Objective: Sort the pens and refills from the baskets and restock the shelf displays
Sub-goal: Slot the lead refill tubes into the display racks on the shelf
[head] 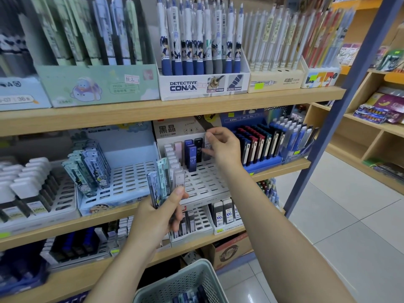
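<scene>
Head view, wide angle, looking down on a wooden shelf unit (175, 110) packed with stationery displays. My right hand (223, 149) is up at the middle shelf, thumb and forefinger pinched on a pale lead refill case (207, 147) marked HB 07, which stands at the back row of a white slotted display tray (203, 182). Just left of it in the same row stand a black HB 07 case (198, 149), two blue cases (191, 156), the front one printed HB 07, and a pale pink one (178, 149). Most slots in front of them show bare.

My left hand (157, 215) is lower, in front of the tray's front edge, fingers curled round a small bunch of refill cases (162, 184) held upright: one clear blue-tinted, one teal, one translucent white with partly legible dark print. Exact count in the bunch I cannot tell.

A grey perforated basket (185, 281) sits at the bottom edge below both forearms, with several dark blue items (192, 296) in it; blurred, type not readable.

Upper shelf carries a box lettered DETECTIVE CONAN (203, 84) full of blue-grip pens. Right of the tray, a blue stand (262, 147) holds dark red, navy and black cases.
</scene>
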The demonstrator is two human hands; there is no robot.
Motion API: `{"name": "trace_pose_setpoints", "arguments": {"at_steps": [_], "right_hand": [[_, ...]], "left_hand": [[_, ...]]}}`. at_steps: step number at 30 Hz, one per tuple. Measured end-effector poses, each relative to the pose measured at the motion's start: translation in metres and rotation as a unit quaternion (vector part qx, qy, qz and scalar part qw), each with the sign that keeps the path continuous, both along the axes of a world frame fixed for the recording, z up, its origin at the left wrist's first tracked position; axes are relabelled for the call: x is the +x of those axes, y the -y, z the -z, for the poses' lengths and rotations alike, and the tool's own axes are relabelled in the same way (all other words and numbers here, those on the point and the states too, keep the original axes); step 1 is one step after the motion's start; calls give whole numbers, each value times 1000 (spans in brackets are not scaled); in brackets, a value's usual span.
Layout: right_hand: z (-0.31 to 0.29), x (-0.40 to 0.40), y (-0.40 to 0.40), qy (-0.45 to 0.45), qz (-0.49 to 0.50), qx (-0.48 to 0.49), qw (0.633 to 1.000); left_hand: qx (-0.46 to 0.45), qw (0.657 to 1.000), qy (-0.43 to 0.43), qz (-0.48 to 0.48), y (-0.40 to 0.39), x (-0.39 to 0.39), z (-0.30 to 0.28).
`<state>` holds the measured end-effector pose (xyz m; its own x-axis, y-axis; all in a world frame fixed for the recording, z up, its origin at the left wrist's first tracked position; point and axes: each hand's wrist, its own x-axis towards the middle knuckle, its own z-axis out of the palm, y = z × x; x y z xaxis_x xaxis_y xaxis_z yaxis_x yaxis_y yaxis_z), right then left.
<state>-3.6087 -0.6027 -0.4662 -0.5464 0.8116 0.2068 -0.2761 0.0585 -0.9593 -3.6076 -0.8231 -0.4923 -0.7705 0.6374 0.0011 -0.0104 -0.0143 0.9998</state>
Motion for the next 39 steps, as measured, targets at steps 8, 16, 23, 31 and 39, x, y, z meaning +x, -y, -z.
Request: {"name": "trace_pose_setpoints", "arguments": {"at_steps": [8, 16, 23, 31, 39], "right_hand": [[10, 0, 1, 89, 75, 102, 988], [-1, 48, 31, 84, 107, 137, 981], [-23, 89, 88, 138, -152, 149, 967], [-34, 97, 96, 115, -201, 52, 972], [-38, 79, 130, 101, -224, 123, 962]], "left_hand": [[6, 1000, 3, 11, 1, 2, -4], [-45, 998, -16, 51, 5, 3, -18], [-83, 995, -60, 6, -9, 11, -29], [-34, 999, -2, 33, 5, 23, -39], [-22, 994, -50, -95, 38, 11, -45]]}}
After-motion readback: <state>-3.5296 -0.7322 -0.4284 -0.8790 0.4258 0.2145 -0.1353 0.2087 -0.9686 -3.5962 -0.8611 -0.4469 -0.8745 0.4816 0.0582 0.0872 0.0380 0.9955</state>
